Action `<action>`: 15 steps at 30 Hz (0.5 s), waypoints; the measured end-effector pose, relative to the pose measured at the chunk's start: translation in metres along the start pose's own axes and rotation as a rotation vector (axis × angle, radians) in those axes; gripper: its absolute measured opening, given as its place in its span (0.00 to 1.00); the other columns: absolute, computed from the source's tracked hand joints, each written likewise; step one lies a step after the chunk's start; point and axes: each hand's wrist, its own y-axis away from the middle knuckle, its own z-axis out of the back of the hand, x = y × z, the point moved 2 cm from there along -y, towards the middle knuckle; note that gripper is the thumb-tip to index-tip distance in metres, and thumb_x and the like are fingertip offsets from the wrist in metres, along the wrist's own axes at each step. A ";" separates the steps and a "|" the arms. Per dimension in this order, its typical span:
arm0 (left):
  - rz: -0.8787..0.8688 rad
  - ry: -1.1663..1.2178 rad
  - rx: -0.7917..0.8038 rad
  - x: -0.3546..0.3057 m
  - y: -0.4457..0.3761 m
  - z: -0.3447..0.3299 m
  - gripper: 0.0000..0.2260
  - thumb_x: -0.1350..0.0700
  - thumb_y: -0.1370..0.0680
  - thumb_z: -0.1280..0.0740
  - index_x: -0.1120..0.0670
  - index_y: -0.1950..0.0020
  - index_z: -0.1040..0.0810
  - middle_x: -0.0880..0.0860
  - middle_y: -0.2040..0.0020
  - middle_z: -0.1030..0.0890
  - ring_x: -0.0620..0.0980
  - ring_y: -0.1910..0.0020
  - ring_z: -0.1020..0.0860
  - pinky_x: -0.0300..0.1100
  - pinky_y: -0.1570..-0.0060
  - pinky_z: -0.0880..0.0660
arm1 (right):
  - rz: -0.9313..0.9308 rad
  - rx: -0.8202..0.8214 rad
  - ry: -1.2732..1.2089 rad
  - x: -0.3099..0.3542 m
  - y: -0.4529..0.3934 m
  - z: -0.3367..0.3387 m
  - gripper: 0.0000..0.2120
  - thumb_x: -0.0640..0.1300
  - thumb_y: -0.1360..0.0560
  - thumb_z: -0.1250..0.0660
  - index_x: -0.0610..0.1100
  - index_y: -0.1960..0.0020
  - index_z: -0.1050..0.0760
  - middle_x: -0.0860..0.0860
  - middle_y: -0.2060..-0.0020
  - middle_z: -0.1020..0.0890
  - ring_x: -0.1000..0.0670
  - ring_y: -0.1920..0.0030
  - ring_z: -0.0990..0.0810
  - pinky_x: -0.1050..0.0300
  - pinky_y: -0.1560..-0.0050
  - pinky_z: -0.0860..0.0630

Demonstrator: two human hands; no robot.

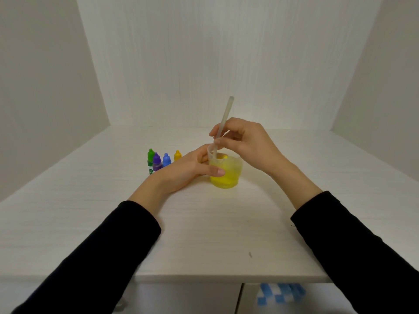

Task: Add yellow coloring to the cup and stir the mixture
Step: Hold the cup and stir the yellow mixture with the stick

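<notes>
A small clear plastic cup (pixel 226 171) of cloudy yellow liquid stands mid-table on the white table (pixel 204 234). The left hand (pixel 188 171) grips its side, thumb across the front. The right hand (pixel 244 141) pinches a translucent stirring straw (pixel 223 123) dipped into the cup.

1 head-worn wide-angle camera looks forward and down from close above the white table (pixel 204 234), taking in both forearms, the side walls and back wall.

right hand (pixel 247 143) on straw (pixel 223 123), left hand (pixel 188 171) around cup (pixel 229 175)
</notes>
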 end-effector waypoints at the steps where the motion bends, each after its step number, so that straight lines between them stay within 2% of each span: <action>1: -0.001 0.001 0.003 0.000 0.000 0.000 0.31 0.63 0.30 0.29 0.55 0.28 0.34 0.54 0.34 0.25 0.48 0.37 0.25 0.42 0.38 0.27 | 0.006 -0.009 0.011 -0.001 -0.001 0.001 0.07 0.37 0.26 0.32 0.47 0.51 0.20 0.50 0.55 0.17 0.56 0.56 0.17 0.65 0.51 0.23; 5: -0.001 0.020 0.002 0.001 -0.001 0.000 0.33 0.62 0.31 0.29 0.54 0.28 0.34 0.55 0.33 0.25 0.50 0.35 0.25 0.46 0.35 0.28 | 0.032 -0.031 0.088 -0.005 -0.003 0.003 0.07 0.37 0.25 0.32 0.45 0.50 0.20 0.50 0.55 0.19 0.59 0.58 0.18 0.70 0.54 0.26; 8: 0.002 0.029 0.000 0.002 -0.001 0.000 0.33 0.61 0.32 0.29 0.53 0.28 0.34 0.54 0.34 0.24 0.49 0.37 0.24 0.44 0.37 0.27 | 0.049 -0.029 0.179 -0.006 -0.004 0.007 0.08 0.38 0.25 0.33 0.46 0.49 0.19 0.50 0.54 0.21 0.57 0.57 0.20 0.69 0.52 0.26; 12: 0.029 0.039 -0.009 0.004 -0.002 0.003 0.35 0.63 0.31 0.27 0.53 0.26 0.36 0.50 0.34 0.25 0.47 0.38 0.24 0.39 0.41 0.26 | 0.052 -0.035 0.257 -0.006 -0.004 0.014 0.10 0.38 0.25 0.33 0.49 0.47 0.19 0.54 0.57 0.23 0.64 0.60 0.24 0.72 0.54 0.30; 15: 0.031 0.041 -0.014 0.004 -0.002 0.003 0.35 0.62 0.32 0.28 0.52 0.27 0.35 0.49 0.35 0.24 0.47 0.37 0.24 0.40 0.40 0.26 | 0.039 -0.029 0.278 -0.005 -0.003 0.019 0.11 0.38 0.26 0.33 0.50 0.47 0.19 0.55 0.60 0.24 0.63 0.61 0.25 0.72 0.55 0.31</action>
